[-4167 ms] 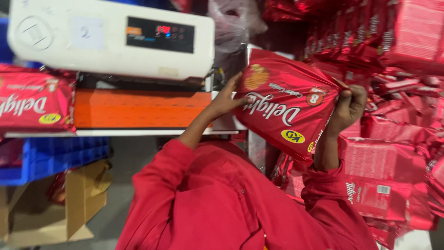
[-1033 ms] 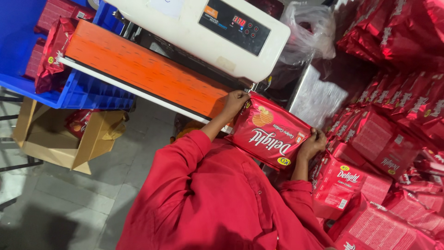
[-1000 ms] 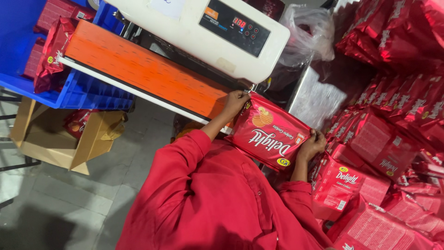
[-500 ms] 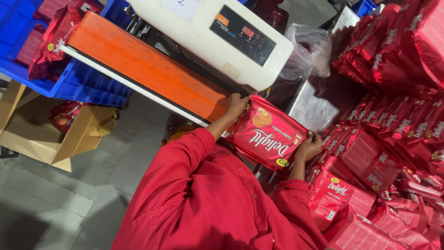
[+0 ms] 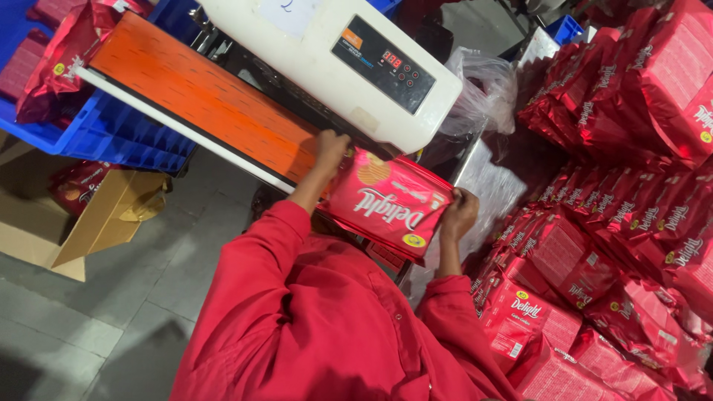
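I hold a red biscuit packet [image 5: 386, 202] with both hands at the right end of an orange conveyor belt [image 5: 200, 96]. My left hand [image 5: 330, 148] grips the packet's top left corner, right by the slot under the white sealing machine [image 5: 334, 52]. On the packet's right edge sits my right hand [image 5: 458, 212]. The packet lies tilted, its top edge against the machine's slot. My red sleeves fill the lower middle of the view.
A large heap of red biscuit packets [image 5: 616, 223] fills the right side. A blue crate [image 5: 111, 130] with more packets stands at the belt's left end. An open cardboard box [image 5: 82, 215] sits on the grey floor. A clear plastic bag [image 5: 483, 89] hangs right of the machine.
The packet came down from in front of me to the machine's slot. Over the last second the hands keep their grip and the view has shifted slightly.
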